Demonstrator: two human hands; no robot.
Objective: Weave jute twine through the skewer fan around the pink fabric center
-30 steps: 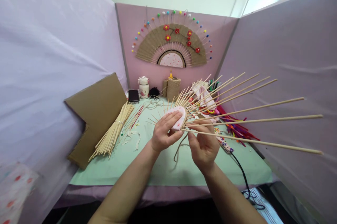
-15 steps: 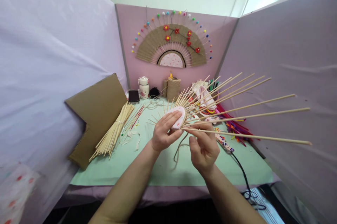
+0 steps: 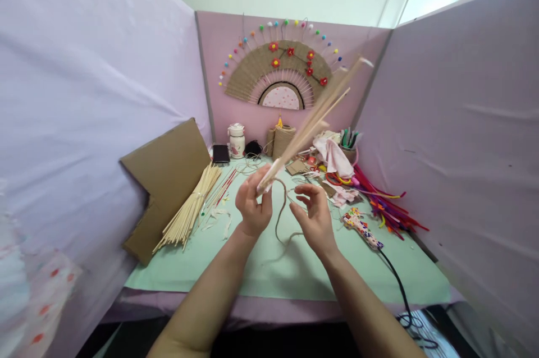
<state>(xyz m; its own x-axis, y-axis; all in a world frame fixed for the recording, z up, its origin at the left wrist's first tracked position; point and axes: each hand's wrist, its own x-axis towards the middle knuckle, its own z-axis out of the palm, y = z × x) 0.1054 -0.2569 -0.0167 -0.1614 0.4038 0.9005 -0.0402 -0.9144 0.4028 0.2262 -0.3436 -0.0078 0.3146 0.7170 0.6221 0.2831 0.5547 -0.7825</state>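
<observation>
My left hand [image 3: 253, 201] grips the base of a stick fan [image 3: 309, 125], turned nearly edge-on and smeared by motion, its thin wooden sticks pointing up and to the right. From that base a brown cord [image 3: 279, 217] hangs down in a loop toward the table. Beside the cord, my right hand [image 3: 314, 212] is apart from the fan, fingers curved and spread with a gap between thumb and fingertips. Nothing shows clearly in it.
A bundle of sticks [image 3: 189, 209] and folded cardboard [image 3: 168, 178] lie left. Twine spools [image 3: 284, 142] and a white bottle [image 3: 236, 141] stand behind. At right are a patterned glue gun [image 3: 362, 228] with a black cable and coloured pipe cleaners [image 3: 387, 206]. A finished fan [image 3: 278, 69] hangs behind.
The fan has turned from facing me to nearly edge-on, its sticks swinging upward. My right hand has come away from the sticks and its fingers have spread.
</observation>
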